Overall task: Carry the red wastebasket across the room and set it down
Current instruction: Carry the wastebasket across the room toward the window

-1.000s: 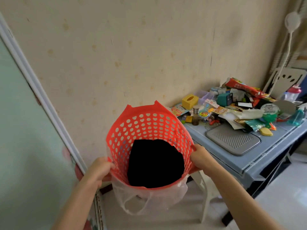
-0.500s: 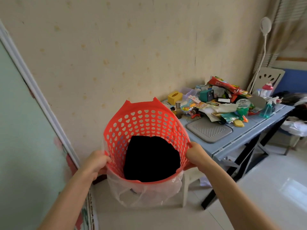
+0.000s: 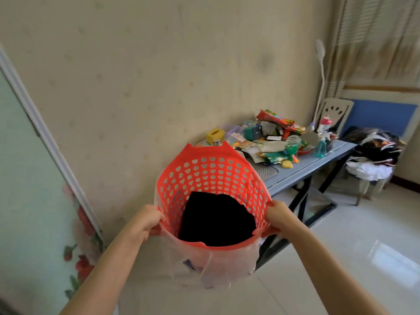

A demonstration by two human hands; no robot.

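Wastebasket point(image 3: 213, 185) is up in the air in front of the person, left hand point(image 3: 148, 220) and right hand point(image 3: 278, 215) each clamped on its rim, plastic liner point(image 3: 218, 264) sagging underneath. Versus a second ago the cluttered counter point(image 3: 302, 167) has slid farther off and more floor point(image 3: 363, 235) and a piled chair point(image 3: 372, 164) show, so the carry looks underway, nothing set down yet

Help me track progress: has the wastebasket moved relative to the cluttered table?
Yes. The red wastebasket has backed away from the table, toward the open floor.
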